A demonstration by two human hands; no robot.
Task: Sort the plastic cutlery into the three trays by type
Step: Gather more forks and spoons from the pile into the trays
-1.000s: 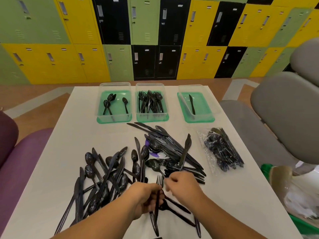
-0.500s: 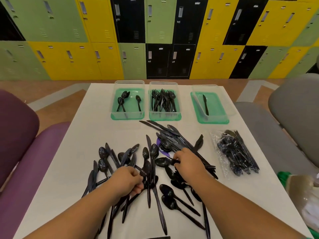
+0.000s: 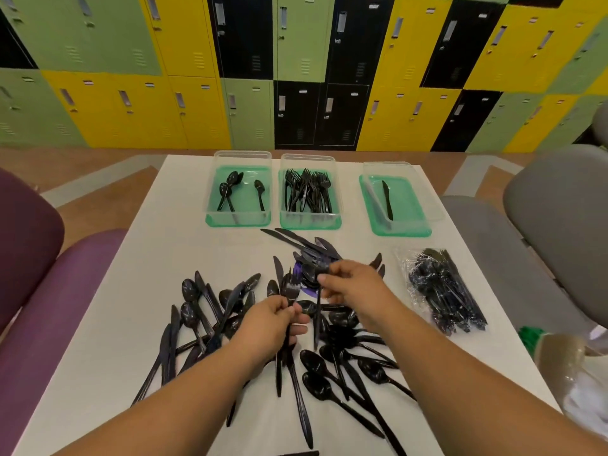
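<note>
Left hand (image 3: 268,319) fingers curled tight around forks (image 3: 290,289), tines rising just above the knuckles. Right hand (image 3: 350,284) fingertips pinching one black piece (image 3: 317,311), hanging below them over the pile (image 3: 335,350); trays (image 3: 399,232) well beyond.

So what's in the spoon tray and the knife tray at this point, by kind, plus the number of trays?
Spoons in the left tray: 3
Knives in the right tray: 1
Trays, counting the middle tray of forks: 3
Total pieces in those two trays: 4
</note>
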